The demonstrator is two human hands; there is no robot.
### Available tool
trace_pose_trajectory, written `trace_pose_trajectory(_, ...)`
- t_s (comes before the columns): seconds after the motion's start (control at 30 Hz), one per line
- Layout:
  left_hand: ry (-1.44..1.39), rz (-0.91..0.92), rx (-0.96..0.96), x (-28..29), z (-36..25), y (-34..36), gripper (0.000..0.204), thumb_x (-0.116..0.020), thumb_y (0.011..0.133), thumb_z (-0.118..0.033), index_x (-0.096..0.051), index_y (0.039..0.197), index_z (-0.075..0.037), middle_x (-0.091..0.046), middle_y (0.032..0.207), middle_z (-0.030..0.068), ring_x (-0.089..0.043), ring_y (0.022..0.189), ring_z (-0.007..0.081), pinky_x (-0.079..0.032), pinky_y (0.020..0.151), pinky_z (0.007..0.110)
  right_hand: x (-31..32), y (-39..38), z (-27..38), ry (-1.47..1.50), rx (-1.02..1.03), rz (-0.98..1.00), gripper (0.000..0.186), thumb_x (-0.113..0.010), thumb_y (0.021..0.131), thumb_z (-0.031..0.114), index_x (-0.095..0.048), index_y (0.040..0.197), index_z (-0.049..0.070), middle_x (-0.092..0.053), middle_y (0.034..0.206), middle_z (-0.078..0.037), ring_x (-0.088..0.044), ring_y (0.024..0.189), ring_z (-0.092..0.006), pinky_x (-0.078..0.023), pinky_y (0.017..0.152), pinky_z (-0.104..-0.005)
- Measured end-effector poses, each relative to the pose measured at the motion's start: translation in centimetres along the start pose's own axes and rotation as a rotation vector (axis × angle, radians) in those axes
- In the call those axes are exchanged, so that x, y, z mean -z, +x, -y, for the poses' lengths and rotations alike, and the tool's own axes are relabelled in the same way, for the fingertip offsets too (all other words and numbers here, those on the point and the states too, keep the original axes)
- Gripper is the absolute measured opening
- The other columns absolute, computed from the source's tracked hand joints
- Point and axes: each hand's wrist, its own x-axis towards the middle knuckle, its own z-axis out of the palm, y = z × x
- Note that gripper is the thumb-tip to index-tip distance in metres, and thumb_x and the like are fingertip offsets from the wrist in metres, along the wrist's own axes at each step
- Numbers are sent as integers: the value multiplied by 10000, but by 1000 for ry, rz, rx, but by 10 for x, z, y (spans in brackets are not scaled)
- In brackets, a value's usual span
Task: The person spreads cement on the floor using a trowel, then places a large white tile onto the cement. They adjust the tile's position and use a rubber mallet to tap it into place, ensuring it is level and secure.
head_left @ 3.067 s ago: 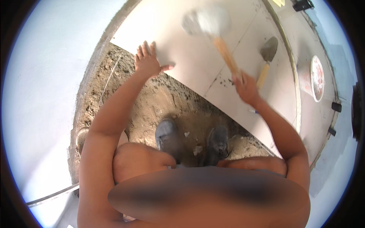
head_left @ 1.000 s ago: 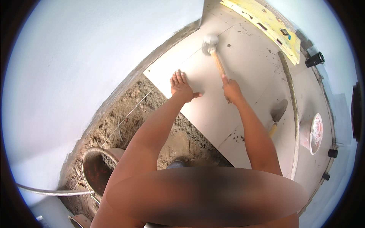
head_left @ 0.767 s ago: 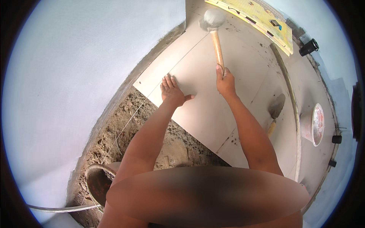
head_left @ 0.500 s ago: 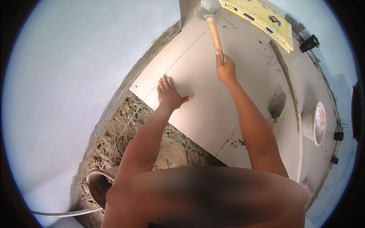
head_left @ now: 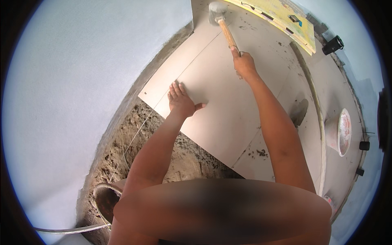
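My left hand (head_left: 181, 100) lies flat with fingers spread on a large pale floor tile (head_left: 216, 118), close to a thin taut string (head_left: 137, 132). In my right hand (head_left: 244, 64) is the wooden handle of a mallet (head_left: 228, 33). Its thick grey head (head_left: 217, 13) is over the far tiles; whether it touches them I cannot tell. Rough mortar (head_left: 188, 157) shows along the tile's near edge. Beside my right forearm rests a trowel (head_left: 300, 112), its handle hidden behind the arm.
A bucket (head_left: 107, 200) stands by my left arm, near the pale wall (head_left: 90, 81). To the right are a white tub (head_left: 339, 131), a long straight strip (head_left: 312, 94) and a black cylinder (head_left: 333, 45). A yellow panel (head_left: 281, 20) with small items lies at the far right.
My right hand and the mallet have moved a little, with the mallet head now farther left and slightly lower in view. My left hand stays in place on the tile.
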Motion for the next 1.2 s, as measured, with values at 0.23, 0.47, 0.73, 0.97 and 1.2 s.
trace_pose_trajectory(0.23, -16, -17, -17, 1, -3, 4, 1321, -441, 736, -871, 91, 1495, 69, 119, 1569, 295, 109, 1475, 393, -41, 1196, 466, -4, -4, -24, -106, -43, 45, 624, -404, 987, 534, -577, 858, -52, -623, 690, -156, -635, 530, -264, -532, 466, -397)
trace_pose_trajectory(0.47, -11, -50, -31, -8, -5, 6, 1325, -449, 737, -866, 94, 1490, 80, 94, 1565, 310, 94, 1470, 416, -43, 1191, 489, -12, -61, -77, -141, 150, -153, 623, -397, 983, 560, -581, 879, -26, -614, 685, -139, -623, 532, -243, -518, 459, -360)
trace_pose_trajectory(0.73, -70, -138, -59, -12, -3, 1, 1339, -443, 709, -888, 62, 1503, 63, 68, 1580, 282, 86, 1476, 400, -32, 1194, 476, 20, -155, -118, -33, 171, -143, 613, -450, 968, 571, -552, 774, -1, -566, 620, -126, -602, 541, -233, -472, 513, -361)
trace_pose_trajectory(0.97, 23, -112, -121, -17, -24, -58, 1241, -502, 710, -866, 36, 1557, -137, 103, 1588, 249, 66, 1464, 450, -116, 1162, 586, 52, -180, -113, 8, 100, -141, 610, -477, 970, 542, -562, 787, -33, -553, 592, -143, -600, 530, -254, -474, 525, -371)
trace_pose_trajectory(1.2, -31, 4, -199, -31, -30, -81, 1336, -579, 621, -878, 71, 1554, -177, 151, 1585, 234, 112, 1436, 507, -110, 1109, 683, 67, -171, -95, 20, -186, -1, 593, -442, 987, 527, -570, 826, -29, -580, 622, -154, -613, 553, -263, -517, 569, -391)
